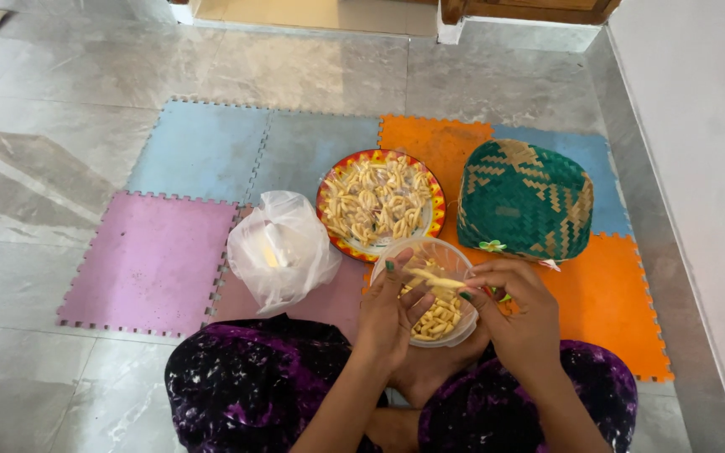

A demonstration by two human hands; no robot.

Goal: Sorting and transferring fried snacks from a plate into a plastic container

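Note:
A small clear plastic bowl (449, 253) with several pale yellow snack sticks in it rests on my lap. My left hand (389, 312) cups its left side. One snack stick (435, 279) is pinched over the bowl between the fingers of both hands, with my right hand (517, 315) at its right end. Just beyond the bowl sits a round plate with a red and yellow rim (437, 196), heaped with the same sticks.
A tied white plastic bag (283, 249) lies to the left of the plate. A green and tan woven basket (524, 200) stands to the right. All rest on coloured foam mat tiles (153, 260) over grey floor tiles; a white wall (698, 126) runs along the right.

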